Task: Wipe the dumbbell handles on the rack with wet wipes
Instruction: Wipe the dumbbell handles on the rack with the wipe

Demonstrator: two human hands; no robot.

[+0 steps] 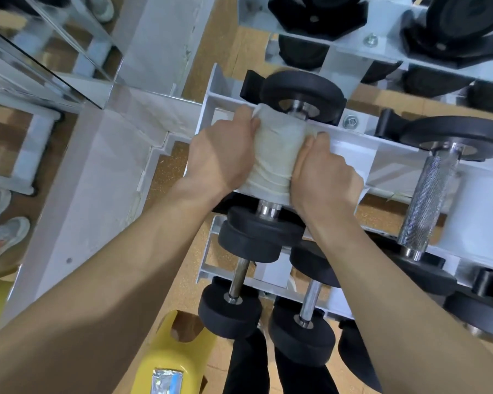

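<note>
Fingers (246, 120) of both hands clamped on wet wipe (273, 155), wrapped round dumbbell handle (269, 209) on middle shelf of rack (350, 143). Step in hand: wiping this handle. Next probably: twist wipe along bar, then go to knurled handle (430, 200) at right. Left hand (222, 157), right hand (325, 172) face each other, forearms stretched forward, palms inward.

A white metal rack (350, 143) carries black dumbbells in tiers. On its middle rail one dumbbell (302, 89) lies with its handle wrapped in a wet wipe (273, 155), and beside it another (430, 194) shows a bare knurled handle. Smaller dumbbells (231, 302) rest on the tier below.
</note>
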